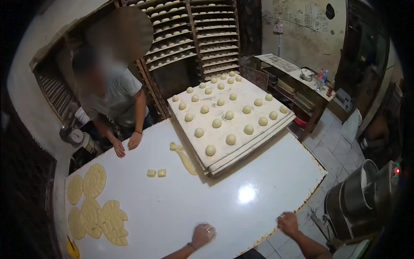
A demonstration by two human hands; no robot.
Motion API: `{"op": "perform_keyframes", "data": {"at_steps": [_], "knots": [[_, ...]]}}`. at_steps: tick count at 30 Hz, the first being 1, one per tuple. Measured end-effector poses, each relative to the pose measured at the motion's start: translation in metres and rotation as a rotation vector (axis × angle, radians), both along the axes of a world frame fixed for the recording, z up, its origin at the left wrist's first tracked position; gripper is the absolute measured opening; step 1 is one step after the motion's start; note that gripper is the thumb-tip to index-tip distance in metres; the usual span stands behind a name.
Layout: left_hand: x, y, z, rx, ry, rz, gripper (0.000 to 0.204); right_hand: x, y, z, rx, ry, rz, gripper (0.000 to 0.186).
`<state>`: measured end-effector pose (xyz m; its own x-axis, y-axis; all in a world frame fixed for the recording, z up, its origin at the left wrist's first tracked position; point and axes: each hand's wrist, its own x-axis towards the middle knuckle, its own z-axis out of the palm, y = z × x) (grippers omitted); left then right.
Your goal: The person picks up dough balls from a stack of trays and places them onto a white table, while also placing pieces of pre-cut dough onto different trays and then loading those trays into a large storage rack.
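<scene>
My left hand (pixel 204 235) is curled down on the white tabletop (pixel 172 211) near its front edge, with flour on the fingers. Whatever lies under that palm is hidden. At the table's right front edge rests my right hand (pixel 288 223), its fingers bent in, and I cannot see whether they hold anything. Two small dough pieces (pixel 156 173) sit in the middle of the table. Beyond them a long strip of dough (pixel 185 160) lies beside a floured board (pixel 194 144) carrying several rows of round dough balls (pixel 229 115).
Flat rounds of cut dough (pixel 95 181) lie at the table's left end. Across the table a co-worker (pixel 114 95) has both hands at the far edge, near a dial scale (pixel 76 136). Behind stand racks (pixel 215 43) of dough. Metal drums (pixel 353 203) stand right.
</scene>
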<state>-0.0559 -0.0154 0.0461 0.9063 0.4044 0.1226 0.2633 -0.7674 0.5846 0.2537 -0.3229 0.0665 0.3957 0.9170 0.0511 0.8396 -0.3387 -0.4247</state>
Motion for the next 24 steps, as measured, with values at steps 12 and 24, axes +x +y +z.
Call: {"op": "perform_keyframes", "data": {"at_steps": [12, 24], "knots": [[0.078, 0.035, -0.035, 0.292, -0.128, 0.622, 0.005, 0.085, 0.062, -0.006, 0.405, -0.18, -0.409, 0.01], [0.108, 0.014, -0.025, 0.157, -0.083, 0.719, 0.009, 0.051, 0.116, -0.008, 0.359, 0.123, -0.738, 0.005]]}}
